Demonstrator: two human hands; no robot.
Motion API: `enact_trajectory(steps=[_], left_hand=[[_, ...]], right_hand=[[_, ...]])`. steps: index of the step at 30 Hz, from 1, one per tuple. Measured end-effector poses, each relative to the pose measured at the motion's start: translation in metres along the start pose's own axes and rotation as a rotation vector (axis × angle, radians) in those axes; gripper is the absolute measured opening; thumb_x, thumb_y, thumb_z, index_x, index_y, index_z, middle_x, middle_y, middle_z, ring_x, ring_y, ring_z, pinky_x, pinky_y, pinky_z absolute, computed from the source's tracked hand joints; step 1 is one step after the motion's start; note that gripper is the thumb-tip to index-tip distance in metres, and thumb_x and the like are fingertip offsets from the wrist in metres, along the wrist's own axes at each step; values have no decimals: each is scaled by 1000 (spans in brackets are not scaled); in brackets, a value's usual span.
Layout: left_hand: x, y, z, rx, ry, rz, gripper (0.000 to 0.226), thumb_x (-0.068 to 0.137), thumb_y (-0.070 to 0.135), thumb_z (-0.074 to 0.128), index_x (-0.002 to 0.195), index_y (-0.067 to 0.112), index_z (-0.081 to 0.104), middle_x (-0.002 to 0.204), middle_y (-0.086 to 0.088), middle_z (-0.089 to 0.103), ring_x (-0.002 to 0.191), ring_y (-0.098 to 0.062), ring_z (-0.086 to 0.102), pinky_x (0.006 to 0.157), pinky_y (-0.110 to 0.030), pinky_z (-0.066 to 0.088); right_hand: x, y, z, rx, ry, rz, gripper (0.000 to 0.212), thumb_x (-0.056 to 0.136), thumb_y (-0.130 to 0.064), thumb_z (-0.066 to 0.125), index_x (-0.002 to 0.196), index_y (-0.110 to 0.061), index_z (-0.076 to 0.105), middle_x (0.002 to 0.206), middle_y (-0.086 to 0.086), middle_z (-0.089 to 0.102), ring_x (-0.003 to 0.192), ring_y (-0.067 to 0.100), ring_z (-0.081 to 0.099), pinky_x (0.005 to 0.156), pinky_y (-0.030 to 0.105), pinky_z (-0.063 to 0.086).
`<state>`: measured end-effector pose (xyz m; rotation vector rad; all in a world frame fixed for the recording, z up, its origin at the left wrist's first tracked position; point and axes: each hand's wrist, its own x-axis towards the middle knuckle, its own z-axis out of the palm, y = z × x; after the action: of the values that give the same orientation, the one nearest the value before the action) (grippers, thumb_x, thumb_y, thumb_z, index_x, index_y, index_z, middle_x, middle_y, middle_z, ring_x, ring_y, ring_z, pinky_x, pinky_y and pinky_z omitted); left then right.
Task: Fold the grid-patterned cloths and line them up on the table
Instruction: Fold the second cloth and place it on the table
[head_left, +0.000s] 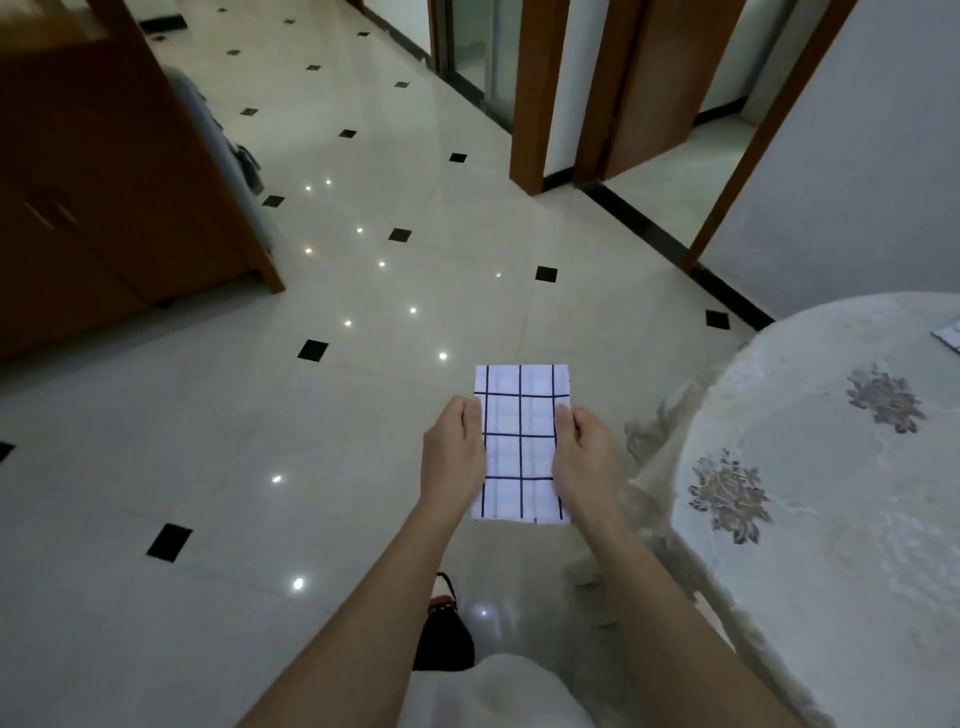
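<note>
A folded grid-patterned cloth (521, 415), white with dark lines, is held flat in the air in front of the person, above the floor (208, 441) and just left of the round table (831, 597); it touches neither. It forms a narrow rectangle whose long sides run away from the body. The left hand (451, 457) grips the left long side and the right hand (589, 460) grips the right long side, opposite each other at about mid-length. Each thumb lies on the upper face by the edge, pinching the cloth against fingers that curl underneath. Those fingers are hidden, so I cannot tell whether they are spread or pressed together. Both forearms are bare and reach forward from the bottom of the view.

The table wears a pale covering with floral motifs. At its far right, cut by the frame edge, lies the corner of a second grid-patterned cloth (948, 338). The floor is glossy pale tile with small black diamond insets. A brown wooden cabinet (104, 208) stands at the left, and wooden door frames (535, 104) stand at the back. Between the forearms a dark shoe (441, 639) rests on the floor
</note>
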<state>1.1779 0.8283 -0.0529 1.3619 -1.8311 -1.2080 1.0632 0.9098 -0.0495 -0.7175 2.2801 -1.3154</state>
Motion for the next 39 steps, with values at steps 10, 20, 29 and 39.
enact_trajectory(steps=[10, 20, 29, 39], left_hand=[[168, 21, -8, 29, -107, 44, 36, 107, 28, 37, 72, 17, 39, 65, 4, 42, 57, -7, 35, 51, -18, 32], [292, 62, 66, 119, -233, 108, 38, 107, 28, 36, 71, 18, 36, 62, 3, 39, 52, -5, 34, 49, -20, 30], [431, 142, 185, 146, -266, 139, 37, 107, 29, 36, 74, 15, 42, 64, 2, 46, 53, -4, 37, 50, -17, 33], [519, 236, 316, 136, -365, 216, 37, 107, 28, 37, 72, 16, 42, 64, 2, 46, 52, -4, 37, 51, -16, 35]], right_hand=[[128, -61, 64, -47, 97, 48, 40, 104, -31, 41, 68, -15, 40, 61, -5, 45, 55, 8, 39, 51, 20, 29], [260, -50, 62, -34, 206, 120, 42, 105, -32, 39, 71, -9, 45, 63, -2, 48, 57, 8, 41, 52, 15, 34], [445, -41, 18, 75, 265, 130, 41, 105, -33, 41, 71, -11, 46, 64, -1, 51, 56, 8, 43, 51, 17, 37], [588, -24, -68, 127, 383, 184, 42, 105, -35, 41, 69, -12, 46, 63, -2, 52, 54, 5, 43, 53, 18, 38]])
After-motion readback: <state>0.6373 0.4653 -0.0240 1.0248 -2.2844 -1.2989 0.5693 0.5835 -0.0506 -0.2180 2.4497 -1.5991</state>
